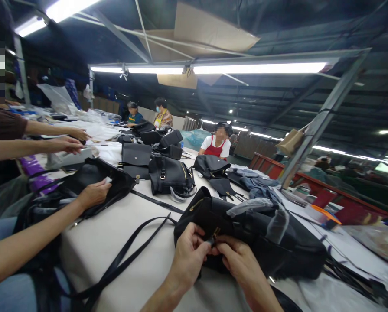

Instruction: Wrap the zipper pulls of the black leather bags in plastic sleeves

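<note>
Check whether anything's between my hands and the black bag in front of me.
Nothing visible stands between them: the left hand pinches a small dark piece near the gold buckle on the black bag, and the right hand is beside it. The plastic-wrapped handle lies farther back, clear of both hands.

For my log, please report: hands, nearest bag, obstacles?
Left hand, right hand pinching dark piece near gold buckle. Black bag on table. Plastic-wrapped handle close, hands unobstructed.

Can't identify small dark piece (210, 241) pinched between left hand (187, 252) and right hand (238, 255); fingertips mostly cover it. Part of black bag (304, 247) hidden from me behind right hand. Co-worker's forearm (34, 245) cut off, left edge. Far-right worker (323, 164) too blurred for me.
</note>
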### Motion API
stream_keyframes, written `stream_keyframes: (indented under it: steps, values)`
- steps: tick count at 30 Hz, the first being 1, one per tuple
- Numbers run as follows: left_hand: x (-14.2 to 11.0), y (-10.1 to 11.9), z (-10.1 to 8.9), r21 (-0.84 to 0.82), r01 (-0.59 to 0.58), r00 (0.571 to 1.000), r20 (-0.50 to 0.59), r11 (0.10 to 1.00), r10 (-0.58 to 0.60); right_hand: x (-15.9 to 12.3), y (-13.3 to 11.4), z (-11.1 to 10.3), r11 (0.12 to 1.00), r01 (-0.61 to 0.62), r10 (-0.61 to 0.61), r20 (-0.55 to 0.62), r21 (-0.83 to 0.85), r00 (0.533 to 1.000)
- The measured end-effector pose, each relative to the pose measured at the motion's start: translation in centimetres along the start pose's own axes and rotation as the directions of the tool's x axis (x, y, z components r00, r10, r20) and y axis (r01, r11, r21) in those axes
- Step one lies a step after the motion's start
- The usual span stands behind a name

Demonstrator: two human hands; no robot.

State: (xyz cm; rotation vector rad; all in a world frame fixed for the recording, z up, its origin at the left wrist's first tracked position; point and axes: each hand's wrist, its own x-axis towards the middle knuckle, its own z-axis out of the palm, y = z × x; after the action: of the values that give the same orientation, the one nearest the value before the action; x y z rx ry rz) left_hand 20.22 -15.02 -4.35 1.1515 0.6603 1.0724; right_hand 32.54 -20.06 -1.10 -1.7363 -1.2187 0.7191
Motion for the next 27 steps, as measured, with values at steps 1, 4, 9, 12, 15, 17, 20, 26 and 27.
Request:
stream_keyframes:
  steps: [1,4,9,12,15,17,20,26,27]
  values:
    - [-0.1,0.0,0.0,0.016,-0.011,1.0,-0.011,1.0,0.011,-0.1,-0.1,0.1,0.999,0.004,-0.004,-0.005,0.049,1.0]
    - [-0.4,-0.1,0.0,0.066,-0.032,0.999,-0.027,0.997,0.034,-0.4,-0.3,0.4,0.993,0.032,-0.028,-0.039,0.111,0.999]
    - [-1.1,-0.1,0.5,0.132,-0.029,0.998,-0.054,0.991,0.036,-0.9,0.3,1.5,0.892,-0.146,0.172,-0.022,0.428,0.985]
    - [-1.2,-0.3,0.8,0.095,-0.02,0.997,-0.072,0.995,0.027,-1.1,0.5,2.1,0.71,-0.131,0.211,-0.031,0.691,0.977]
    - [-1.1,-0.4,0.9,-0.023,0.013,0.998,-0.055,1.0,-0.014,-0.9,0.5,2.2,0.547,-0.188,0.224,0.074,0.816,0.972]
    - [-1.1,-0.4,0.8,-0.117,0.052,0.998,-0.033,0.992,-0.056,-0.7,0.6,1.9,0.503,-0.26,0.223,0.167,0.824,0.961]
    - [-1.3,-0.3,0.7,-0.27,0.188,0.982,0.031,0.944,-0.187,-0.4,0.9,1.3,0.445,-0.344,0.216,0.274,0.827,0.937]
    - [-1.3,-0.7,0.6,-0.386,0.337,0.939,0.078,0.859,-0.334,-0.2,1.4,1.1,0.305,-0.429,0.218,0.376,0.85,0.9]
    - [-1.3,-0.7,0.6,-0.373,0.292,0.955,0.063,0.881,-0.29,-0.1,1.5,1.2,0.339,-0.417,0.243,0.349,0.843,0.905]
